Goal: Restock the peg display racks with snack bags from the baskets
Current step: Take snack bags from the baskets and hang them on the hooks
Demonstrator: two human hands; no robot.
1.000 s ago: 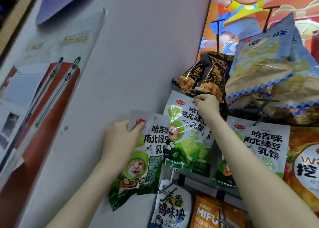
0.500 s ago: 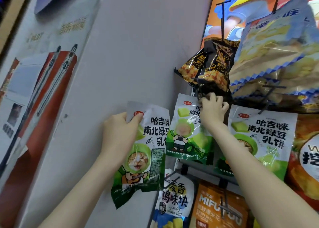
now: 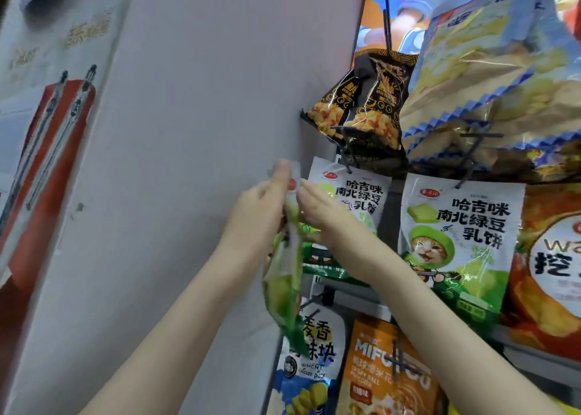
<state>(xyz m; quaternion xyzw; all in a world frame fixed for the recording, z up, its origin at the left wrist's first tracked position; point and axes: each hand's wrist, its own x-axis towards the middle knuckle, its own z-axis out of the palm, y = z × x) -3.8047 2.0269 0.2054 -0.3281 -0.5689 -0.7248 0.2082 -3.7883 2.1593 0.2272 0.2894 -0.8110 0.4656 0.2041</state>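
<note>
The green bag (image 3: 283, 289), pinched by fingers of the left hand (image 3: 254, 216) and touched by straight fingers of the right hand (image 3: 323, 207), was judged ready for threading onto the peg (image 3: 345, 158).

- The held bag (image 3: 284, 276) hangs mid-view, with the left hand (image 3: 257, 213) at its 9 o'clock and the right hand (image 3: 317, 207) at its 3 o'clock.
- Behind the right hand, a cat bag (image 3: 355, 194) hangs on a peg (image 3: 345, 163).
- A second cat bag (image 3: 459, 241) hangs at its 3 o'clock, and a puff bag (image 3: 361, 106) at its 12 o'clock.
- A popcorn bag (image 3: 377, 377) sits at its 6 o'clock.
</note>
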